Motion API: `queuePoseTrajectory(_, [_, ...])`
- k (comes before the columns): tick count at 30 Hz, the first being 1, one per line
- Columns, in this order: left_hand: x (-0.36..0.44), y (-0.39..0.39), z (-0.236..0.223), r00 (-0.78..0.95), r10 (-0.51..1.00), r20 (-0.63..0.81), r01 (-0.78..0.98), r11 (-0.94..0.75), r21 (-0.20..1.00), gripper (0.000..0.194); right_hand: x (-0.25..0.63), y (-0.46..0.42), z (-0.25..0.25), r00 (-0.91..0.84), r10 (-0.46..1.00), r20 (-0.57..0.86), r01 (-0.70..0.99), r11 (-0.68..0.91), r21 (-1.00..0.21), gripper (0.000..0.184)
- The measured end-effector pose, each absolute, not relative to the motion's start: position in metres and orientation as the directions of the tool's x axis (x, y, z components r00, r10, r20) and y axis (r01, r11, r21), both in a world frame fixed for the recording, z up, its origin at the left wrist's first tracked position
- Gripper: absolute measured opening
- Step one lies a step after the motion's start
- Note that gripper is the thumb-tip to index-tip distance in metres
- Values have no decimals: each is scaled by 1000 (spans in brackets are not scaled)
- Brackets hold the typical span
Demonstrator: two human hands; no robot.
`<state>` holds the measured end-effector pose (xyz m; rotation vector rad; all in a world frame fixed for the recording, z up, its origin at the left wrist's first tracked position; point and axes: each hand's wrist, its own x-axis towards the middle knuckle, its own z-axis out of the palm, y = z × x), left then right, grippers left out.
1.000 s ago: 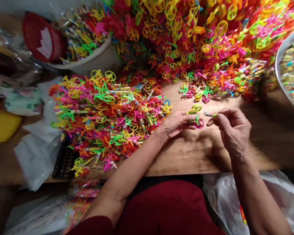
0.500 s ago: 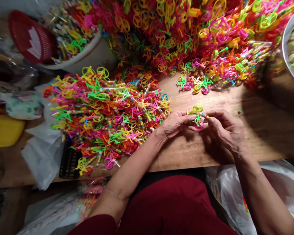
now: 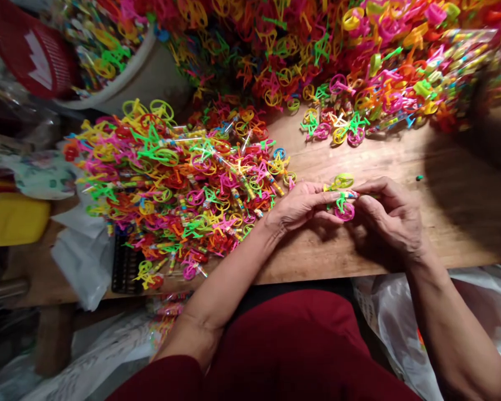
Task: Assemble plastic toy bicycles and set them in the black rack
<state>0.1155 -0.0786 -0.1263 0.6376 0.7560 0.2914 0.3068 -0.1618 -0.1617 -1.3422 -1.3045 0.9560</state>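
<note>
My left hand (image 3: 300,207) is closed on a small plastic toy bicycle (image 3: 344,210) with a pink wheel, a green frame and a yellow-green wheel. A thin tube with coloured beads or candies lies along it, its end pointing right past my left fingertips. My right hand (image 3: 392,214) is just right of that end, thumb and forefinger pinched together. Whatever sits between those fingers is too small to make out. Left of my left hand spreads a heap of finished-looking toy bicycles with filled tubes (image 3: 192,189).
A large pile of coloured plastic bicycles (image 3: 284,55) covers the back of the wooden table (image 3: 379,161). At back left stands a white tub (image 3: 150,72) with a red basket (image 3: 33,50). A tiny green bit (image 3: 420,178) lies at right. White plastic bags (image 3: 384,312) hang below the front edge.
The view has shifted slightly. My right fingertips have drawn a little away from the tube's end, leaving a narrow gap. My left hand still holds the toy bicycle.
</note>
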Motion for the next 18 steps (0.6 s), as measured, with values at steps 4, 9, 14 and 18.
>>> queuePoseTrajectory(4, [120, -82, -124, 683, 496, -537, -12, 742, 670, 20, 310, -169, -167, 131, 988, 77, 186, 51, -981, 19])
queuePoseTrajectory(9, [127, -82, -113, 749, 395, -532, 6, 799, 601, 4, 306, -178, -165, 201, 979, 40, 12, 39, -999, 18])
queuePoseTrajectory(14, [128, -84, -111, 749, 354, -559, 14, 837, 548, 5, 305, -183, -158, 224, 945, 238, 202, 194, -960, 10])
queuePoseTrajectory(18, [124, -89, -116, 731, 377, -569, 35, 812, 583, 17, 314, -184, -147, 64, 941, 332, 392, 282, -876, 10])
